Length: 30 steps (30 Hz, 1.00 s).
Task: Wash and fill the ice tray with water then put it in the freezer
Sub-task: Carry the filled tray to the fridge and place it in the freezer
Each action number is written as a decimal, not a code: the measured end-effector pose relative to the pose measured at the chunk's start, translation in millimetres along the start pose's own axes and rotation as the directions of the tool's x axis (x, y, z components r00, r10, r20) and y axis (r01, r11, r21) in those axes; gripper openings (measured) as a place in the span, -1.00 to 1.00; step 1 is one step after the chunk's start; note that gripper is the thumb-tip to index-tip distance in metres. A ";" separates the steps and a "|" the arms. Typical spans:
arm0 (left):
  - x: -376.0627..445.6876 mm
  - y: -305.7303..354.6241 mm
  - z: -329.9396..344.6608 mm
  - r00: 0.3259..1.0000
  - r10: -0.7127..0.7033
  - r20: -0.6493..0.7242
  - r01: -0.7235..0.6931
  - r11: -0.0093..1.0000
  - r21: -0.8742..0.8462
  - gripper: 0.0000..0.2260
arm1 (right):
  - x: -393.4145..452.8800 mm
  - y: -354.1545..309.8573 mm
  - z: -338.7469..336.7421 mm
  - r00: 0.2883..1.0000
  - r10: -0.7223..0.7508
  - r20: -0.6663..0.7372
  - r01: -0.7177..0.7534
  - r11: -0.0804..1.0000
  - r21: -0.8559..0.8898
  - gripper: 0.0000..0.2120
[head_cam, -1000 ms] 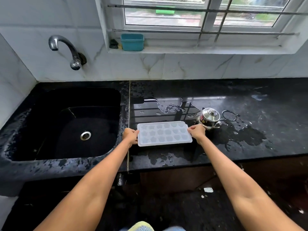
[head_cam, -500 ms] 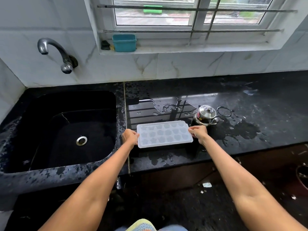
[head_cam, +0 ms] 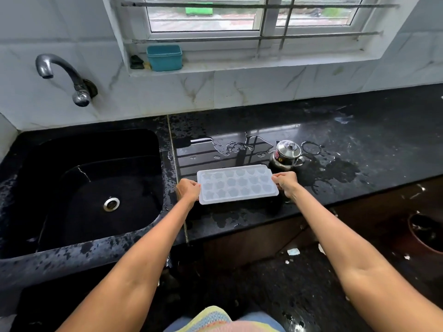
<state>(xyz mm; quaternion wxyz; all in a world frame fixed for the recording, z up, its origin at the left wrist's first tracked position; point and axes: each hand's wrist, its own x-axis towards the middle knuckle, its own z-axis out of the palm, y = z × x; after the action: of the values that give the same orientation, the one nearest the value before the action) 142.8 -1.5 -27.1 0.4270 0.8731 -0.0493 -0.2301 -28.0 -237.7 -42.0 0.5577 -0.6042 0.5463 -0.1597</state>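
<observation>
I've got both hands out in front: my left hand (head_cam: 189, 189) pinches the short left end of the ice tray (head_cam: 237, 184), my right hand (head_cam: 286, 184) pinches the short right end, so each grip is closed on the tray. The tray is pale and translucent, rows of flower-shaped cells facing up, and it sits level just over the black table (head_cam: 359, 130), right of the seam that borders the sink (head_cam: 96, 188). I can't tell whether the tray touches the table or hangs a little above it.

The table is wet. Puddles and beads of water gleam behind the tray, and a dark spread of water lies to the right of it. A small steel pot with a lid (head_cam: 287, 154) stands just behind my right hand, next to a ring-shaped water mark.

The sink is deep and black, its drain (head_cam: 111, 204) bright at the bottom. A curved metal tap (head_cam: 64, 77) juts from the white marble-look wall above it. On the window sill there's a teal tub (head_cam: 164, 57) with something dark beside it. Barred window (head_cam: 251, 17) above, daylight coming through. Below the table edge I see dark cabinet fronts and a speckled floor with scraps of litter.
</observation>
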 end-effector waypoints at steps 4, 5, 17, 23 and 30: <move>-10.9 4.9 3.4 1.000 0.026 -0.013 -0.025 0.999 0.035 -0.66 | -9.5 7.4 -10.3 0.999 0.026 -0.025 -0.025 0.999 0.038 -0.91; -13.3 5.7 5.2 0.999 0.037 -0.013 -0.037 0.999 0.033 -0.64 | -13.1 9.7 -13.2 0.999 0.037 -0.033 -0.036 0.998 0.046 -0.91; -49.3 26.9 44.3 0.977 0.164 0.134 -0.175 0.982 0.074 -0.74 | -66.4 43.2 -75.4 0.966 0.116 -0.232 -0.079 0.984 0.162 -0.78; -75.1 36.0 70.6 0.945 0.218 0.244 -0.243 0.967 0.077 -0.75 | -93.9 76.1 -111.3 0.921 0.190 -0.341 -0.109 0.964 0.242 -0.77; -109.7 47.4 119.7 0.875 0.279 0.396 -0.337 0.938 0.083 -0.67 | -135.5 120.6 -163.0 0.825 0.328 -0.460 -0.151 0.912 0.381 -0.91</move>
<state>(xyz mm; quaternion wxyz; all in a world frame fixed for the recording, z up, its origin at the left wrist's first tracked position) -2.6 -87.0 -14.6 0.3739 0.8226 -0.2863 -0.3188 -264.7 -179.1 -34.6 0.4995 -0.3635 0.7131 -0.3314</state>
